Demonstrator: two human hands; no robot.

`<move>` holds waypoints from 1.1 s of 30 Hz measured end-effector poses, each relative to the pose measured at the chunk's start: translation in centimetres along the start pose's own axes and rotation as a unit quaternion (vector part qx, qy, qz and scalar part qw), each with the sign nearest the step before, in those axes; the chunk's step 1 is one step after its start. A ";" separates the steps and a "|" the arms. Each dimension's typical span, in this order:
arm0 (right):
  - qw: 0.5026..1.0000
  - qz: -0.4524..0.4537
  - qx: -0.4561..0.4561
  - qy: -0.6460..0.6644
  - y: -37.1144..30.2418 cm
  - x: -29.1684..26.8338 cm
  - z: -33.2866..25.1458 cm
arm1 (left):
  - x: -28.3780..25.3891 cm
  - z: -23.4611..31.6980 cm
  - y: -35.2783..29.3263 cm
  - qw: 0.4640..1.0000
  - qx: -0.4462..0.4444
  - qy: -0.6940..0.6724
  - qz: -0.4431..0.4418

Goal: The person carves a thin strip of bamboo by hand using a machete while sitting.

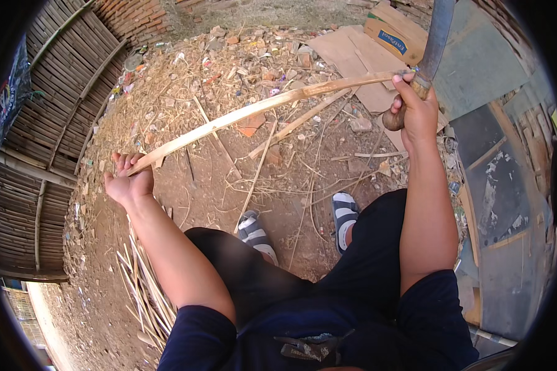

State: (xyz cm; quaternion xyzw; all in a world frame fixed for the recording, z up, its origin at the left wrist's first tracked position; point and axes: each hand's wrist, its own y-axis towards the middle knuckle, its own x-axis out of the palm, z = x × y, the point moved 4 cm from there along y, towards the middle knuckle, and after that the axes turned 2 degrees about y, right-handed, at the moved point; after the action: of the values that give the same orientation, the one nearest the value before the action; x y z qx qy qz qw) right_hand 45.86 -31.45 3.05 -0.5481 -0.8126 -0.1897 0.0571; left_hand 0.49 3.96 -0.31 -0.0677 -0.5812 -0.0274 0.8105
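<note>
a rough outdoor work yard is shown, bounded on the left by a slatted wall (62, 80) and at the far left by brickwork (133, 23). bare earth (220, 195) is strewn with rubble (251, 126) and straw (139, 102). flattened cardboard (345, 53) is laid out at the far right, worn panels (506, 201) are lined along the right edge, and thin strips (143, 287) are heaped at the lower left.

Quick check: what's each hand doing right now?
Left hand: closed around one end of the long pale strip.
Right hand: closed on the handle of the large blade, strip's other end at its thumb.
</note>
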 end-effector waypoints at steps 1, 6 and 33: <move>1.000 -0.003 -0.003 -0.002 -0.1 0.1 -0.3 | 0.1 -0.1 -0.1 1.000 0.002 0.008 0.005; 0.999 -0.011 -0.010 -0.034 -0.3 -0.1 -0.3 | -0.3 -0.3 -0.1 0.999 0.006 0.034 0.021; 0.999 0.027 -0.001 0.029 0.6 -0.7 0.1 | 0.4 0.3 0.4 0.985 0.003 -0.074 -0.157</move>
State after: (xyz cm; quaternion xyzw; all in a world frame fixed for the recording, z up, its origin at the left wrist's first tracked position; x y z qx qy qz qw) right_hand 46.71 -31.83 2.92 -0.5645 -0.7953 -0.2041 0.0852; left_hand 0.43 4.44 0.11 0.0250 -0.6431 -0.1470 0.7511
